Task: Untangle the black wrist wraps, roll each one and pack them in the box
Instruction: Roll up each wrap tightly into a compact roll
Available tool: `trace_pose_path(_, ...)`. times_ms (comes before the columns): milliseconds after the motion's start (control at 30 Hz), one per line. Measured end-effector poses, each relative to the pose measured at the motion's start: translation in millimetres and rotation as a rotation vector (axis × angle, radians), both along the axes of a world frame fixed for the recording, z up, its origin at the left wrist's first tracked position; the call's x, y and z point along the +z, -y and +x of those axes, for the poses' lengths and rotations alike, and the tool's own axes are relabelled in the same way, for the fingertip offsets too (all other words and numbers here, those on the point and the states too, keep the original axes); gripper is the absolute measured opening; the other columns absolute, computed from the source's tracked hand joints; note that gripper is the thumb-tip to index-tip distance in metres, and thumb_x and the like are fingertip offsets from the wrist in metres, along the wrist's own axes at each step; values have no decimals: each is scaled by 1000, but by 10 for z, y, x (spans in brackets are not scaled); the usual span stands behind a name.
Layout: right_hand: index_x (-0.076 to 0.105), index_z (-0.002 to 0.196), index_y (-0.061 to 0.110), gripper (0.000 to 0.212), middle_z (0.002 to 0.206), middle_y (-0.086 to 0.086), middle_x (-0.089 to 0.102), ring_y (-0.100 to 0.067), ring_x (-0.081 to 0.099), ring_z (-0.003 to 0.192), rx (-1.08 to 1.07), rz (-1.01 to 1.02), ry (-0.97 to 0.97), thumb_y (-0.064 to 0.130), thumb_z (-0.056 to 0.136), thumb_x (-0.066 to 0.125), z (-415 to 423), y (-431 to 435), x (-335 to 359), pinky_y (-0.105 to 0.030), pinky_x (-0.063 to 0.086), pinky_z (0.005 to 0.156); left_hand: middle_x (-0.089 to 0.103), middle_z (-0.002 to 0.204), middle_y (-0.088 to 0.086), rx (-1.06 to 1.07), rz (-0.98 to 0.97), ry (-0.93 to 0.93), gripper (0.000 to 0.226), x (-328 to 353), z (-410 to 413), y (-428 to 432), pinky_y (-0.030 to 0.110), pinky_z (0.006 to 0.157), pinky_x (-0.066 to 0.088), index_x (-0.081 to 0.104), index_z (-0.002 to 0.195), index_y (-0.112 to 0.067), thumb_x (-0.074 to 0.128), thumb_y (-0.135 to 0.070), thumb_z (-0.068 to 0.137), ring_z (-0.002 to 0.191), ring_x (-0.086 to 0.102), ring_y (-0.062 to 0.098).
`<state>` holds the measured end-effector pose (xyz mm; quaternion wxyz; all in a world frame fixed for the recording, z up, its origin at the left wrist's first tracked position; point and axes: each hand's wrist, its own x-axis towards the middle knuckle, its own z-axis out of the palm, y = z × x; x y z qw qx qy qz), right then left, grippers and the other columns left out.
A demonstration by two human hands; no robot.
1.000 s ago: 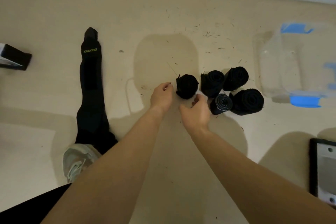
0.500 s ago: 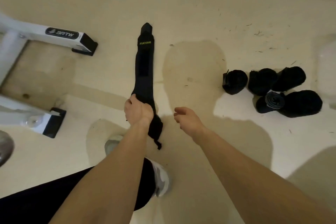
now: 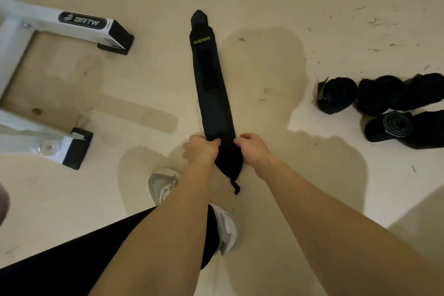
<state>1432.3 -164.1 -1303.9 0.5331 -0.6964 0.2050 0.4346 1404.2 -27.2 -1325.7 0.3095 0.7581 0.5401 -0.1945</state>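
My left grip [image 3: 201, 150] and my right grip [image 3: 252, 149] are both closed on the flat wrap [image 3: 211, 94], each pinching one side edge close to its near end. Half a second ago only the left one held it and the right was free in the air. A second ago both were over at the rolls. So I have left the finished roll and taken up the next piece.

The wrap lies straight on the floor [image 3: 264, 7] and runs away from me. It has yellow-green lettering near its far end and a thin cord [image 3: 235, 187] trailing from the near end, close to my shoe [image 3: 163, 185]. The five rolls [image 3: 336, 97] sit together on the floor to my right, well apart from the wrap. On my left stands a white frame [image 3: 72, 22] with black end caps.

I judge that this piece needs no more untangling and that rolling from the near end comes next. It is the only flat wrap in view. The box does not show now, so I cannot say anything about the packing.
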Motion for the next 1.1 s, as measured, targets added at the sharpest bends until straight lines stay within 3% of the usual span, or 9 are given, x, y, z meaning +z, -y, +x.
trace_pose_path(133,60,129,5,33,102,-5,67,-18,63,88,3,-20,18,23,102,59,29,188,6,-34,54,84,73,102,10,-14,-141,116,27,142,68,231,41,86,61,68,107,-11,77,-26,87,91,70,27)
trace_pose_path(267,64,127,10,31,114,-8,67,-23,63,104,2,-94,71,19,98,65,152,543,102,-36,55,91,65,99,6,-45,-262,189,29,310,137,453,31,68,54,55,113,-11,74,-19,93,84,65,19)
trace_pose_path(467,63,115,17,26,108,-4,68,-17,66,94,105,-54,106,3,93,67,247,1129,602,-30,56,77,63,120,11,-115,-389,229,35,868,286,750,44,94,60,49,121,-18,72,-18,94,107,66,27)
trace_pose_path(567,60,113,15,34,101,-4,71,-20,66,91,139,28,211,-9,89,57,207,1324,949,-28,53,74,65,117,16,-186,-349,282,21,1290,338,894,50,90,61,54,103,-17,72,-13,93,107,68,34)
trace_pose_path(667,69,110,22,48,108,-3,73,-19,66,101,225,69,342,-13,86,47,166,1445,1327,-27,53,78,60,122,11,-228,-278,313,43,1707,363,951,49,89,61,49,125,-19,75,-13,90,109,65,33)
trace_pose_path(833,72,113,20,65,110,1,73,-7,67,86,246,239,538,-24,82,37,119,1674,2020,-23,51,79,66,113,11,-300,-364,409,22,2512,491,1030,43,89,60,63,113,-16,68,-6,94,104,66,29)
trace_pose_path(933,70,121,9,61,109,-5,75,4,65,78,270,233,683,-25,81,39,108,1839,2540,-11,47,67,68,100,11,-355,-436,434,12,3048,563,1096,33,73,59,68,95,-15,69,-3,93,90,67,24)
trace_pose_path(1000,71,121,10,58,106,-3,76,2,67,82,296,209,825,-24,81,46,115,1938,2868,-14,50,71,70,94,9,-366,-501,447,11,3393,582,1147,28,70,58,71,94,-13,69,-3,92,83,67,19)
trace_pose_path(1100,76,111,29,41,98,8,74,-10,60,82,299,144,960,-2,83,74,113,2073,3326,-28,53,81,75,103,14,-299,-672,444,17,3856,557,1242,32,88,62,73,110,-4,71,-7,93,86,71,19)
